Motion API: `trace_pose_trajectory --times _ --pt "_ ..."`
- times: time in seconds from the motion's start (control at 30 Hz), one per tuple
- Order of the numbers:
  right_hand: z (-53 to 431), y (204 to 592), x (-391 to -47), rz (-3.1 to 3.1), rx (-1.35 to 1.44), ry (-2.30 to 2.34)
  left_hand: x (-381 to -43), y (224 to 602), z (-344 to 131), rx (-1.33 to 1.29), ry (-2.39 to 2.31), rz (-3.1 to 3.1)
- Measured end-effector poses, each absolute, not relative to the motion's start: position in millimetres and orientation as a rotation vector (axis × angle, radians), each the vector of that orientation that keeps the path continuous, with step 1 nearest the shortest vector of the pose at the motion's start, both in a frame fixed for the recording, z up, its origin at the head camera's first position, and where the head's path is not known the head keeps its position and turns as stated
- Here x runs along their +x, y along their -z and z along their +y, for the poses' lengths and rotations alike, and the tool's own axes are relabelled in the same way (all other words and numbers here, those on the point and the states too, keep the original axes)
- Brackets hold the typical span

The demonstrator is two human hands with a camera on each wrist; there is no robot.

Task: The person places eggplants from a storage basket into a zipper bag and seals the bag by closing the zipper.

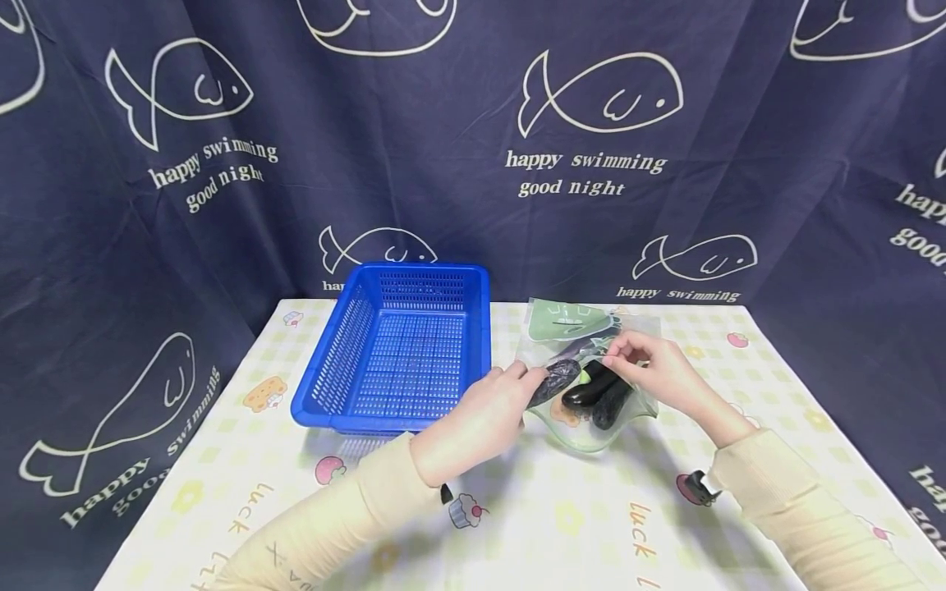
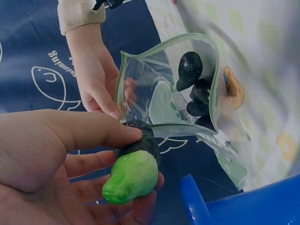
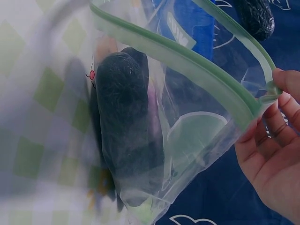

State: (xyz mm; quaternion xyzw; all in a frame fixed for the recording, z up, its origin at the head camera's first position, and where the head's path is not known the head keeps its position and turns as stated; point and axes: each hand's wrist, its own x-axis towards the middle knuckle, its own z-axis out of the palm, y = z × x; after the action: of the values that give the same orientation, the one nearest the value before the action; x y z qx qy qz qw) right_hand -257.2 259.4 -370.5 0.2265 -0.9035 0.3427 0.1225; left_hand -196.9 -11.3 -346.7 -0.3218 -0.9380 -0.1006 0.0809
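My left hand grips a dark eggplant with a bright green stem end, between thumb and fingers. In the head view this eggplant is at the near-left side of a clear zip bag, its wrinkled dark end toward the bag. My right hand pinches the bag's green rim at one corner, and the mouth stands spread. Inside lie several dark eggplants, some glossy, some wrinkled. The right wrist view shows a long eggplant through the plastic.
Left of the bag stands a blue plastic basket with slotted walls and nothing in it. A checked, printed cloth covers the table. Behind the table hangs a dark blue curtain with fish drawings.
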Motion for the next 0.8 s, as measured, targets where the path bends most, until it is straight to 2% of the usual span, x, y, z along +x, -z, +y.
trace_pose_trajectory --times 0.3,0.8 --pt "257.7 370.4 -257.8 -2.627 0.678 -0.99 -187.9 348.0 -7.1 -1.008 0.318 -2.745" --pt "257.5 370.1 -258.4 -2.627 0.669 -0.972 -191.9 360.0 6.7 -1.029 0.342 -2.783"
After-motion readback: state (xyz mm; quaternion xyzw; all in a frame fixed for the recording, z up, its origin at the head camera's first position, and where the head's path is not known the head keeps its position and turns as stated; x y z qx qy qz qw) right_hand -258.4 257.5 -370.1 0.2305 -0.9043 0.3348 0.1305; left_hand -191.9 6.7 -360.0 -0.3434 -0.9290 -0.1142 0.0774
